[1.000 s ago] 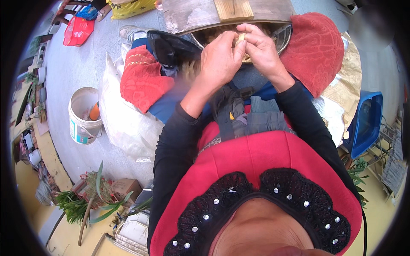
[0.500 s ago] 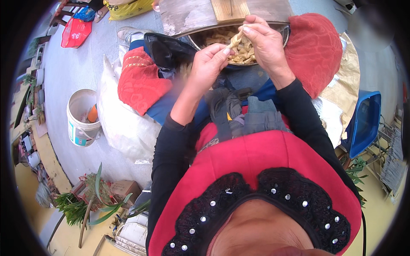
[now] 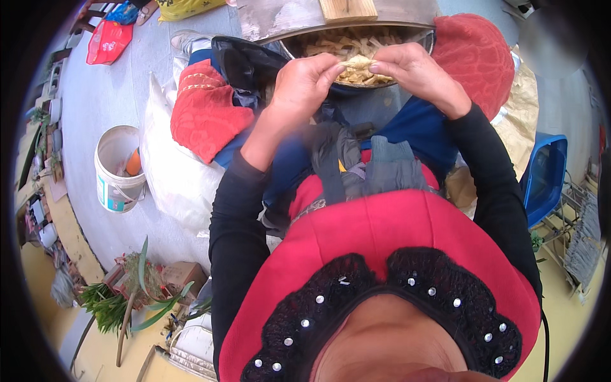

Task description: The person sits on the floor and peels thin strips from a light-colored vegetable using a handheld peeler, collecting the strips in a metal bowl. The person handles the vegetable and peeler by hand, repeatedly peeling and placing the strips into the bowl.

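My left hand and my right hand meet over a metal bowl and pinch a small pale folded piece of food between their fingertips. The bowl holds many pale strips of the same food. A wooden board lies across a grey slab behind the bowl. Both forearms wear black sleeves, and a red garment with black beaded trim fills the lower picture.
A white bucket with something orange inside stands on the grey floor at left, beside a white sack. Red cushions flank the bowl. A blue crate sits at right. Green leaves lie at lower left.
Both hands have come down and toward me from above the bowl's middle to its near rim, still working the pale piece between the fingers.
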Demonstrator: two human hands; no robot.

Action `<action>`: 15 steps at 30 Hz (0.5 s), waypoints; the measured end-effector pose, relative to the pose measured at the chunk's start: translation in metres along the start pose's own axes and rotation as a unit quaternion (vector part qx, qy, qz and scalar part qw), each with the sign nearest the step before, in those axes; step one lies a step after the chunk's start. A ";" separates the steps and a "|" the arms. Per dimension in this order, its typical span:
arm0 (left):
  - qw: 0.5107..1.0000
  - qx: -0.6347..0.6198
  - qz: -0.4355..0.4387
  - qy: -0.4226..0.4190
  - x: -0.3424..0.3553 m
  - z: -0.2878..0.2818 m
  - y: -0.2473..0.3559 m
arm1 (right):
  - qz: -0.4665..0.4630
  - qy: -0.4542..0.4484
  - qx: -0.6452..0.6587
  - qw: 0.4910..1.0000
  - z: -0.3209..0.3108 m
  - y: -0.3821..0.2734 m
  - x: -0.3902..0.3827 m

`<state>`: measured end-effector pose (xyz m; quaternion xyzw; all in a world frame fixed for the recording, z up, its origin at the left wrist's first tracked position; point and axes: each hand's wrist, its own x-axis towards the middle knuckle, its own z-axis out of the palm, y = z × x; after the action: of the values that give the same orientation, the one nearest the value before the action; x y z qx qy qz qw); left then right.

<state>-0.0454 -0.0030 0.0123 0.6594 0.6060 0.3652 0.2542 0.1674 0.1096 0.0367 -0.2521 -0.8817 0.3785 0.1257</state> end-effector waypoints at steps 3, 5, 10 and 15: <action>0.995 -0.067 -0.036 -0.058 -0.002 -0.003 0.004 | -0.028 -0.022 -0.119 0.992 -0.009 -0.003 -0.008; 0.995 -0.081 -0.025 -0.046 0.008 -0.002 0.002 | -0.111 0.075 -0.184 0.974 -0.012 -0.014 -0.002; 0.971 -0.216 -0.027 -0.099 0.027 -0.005 0.012 | -0.132 0.025 -0.186 0.973 -0.018 -0.022 0.015; 0.936 -0.309 -0.077 -0.153 0.032 -0.015 0.014 | -0.071 0.024 -0.108 0.991 -0.033 -0.019 0.012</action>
<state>-0.0489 0.0254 0.0381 0.5473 0.4665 0.4083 0.5622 0.1646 0.1244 0.0734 -0.2100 -0.9299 0.2648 0.1450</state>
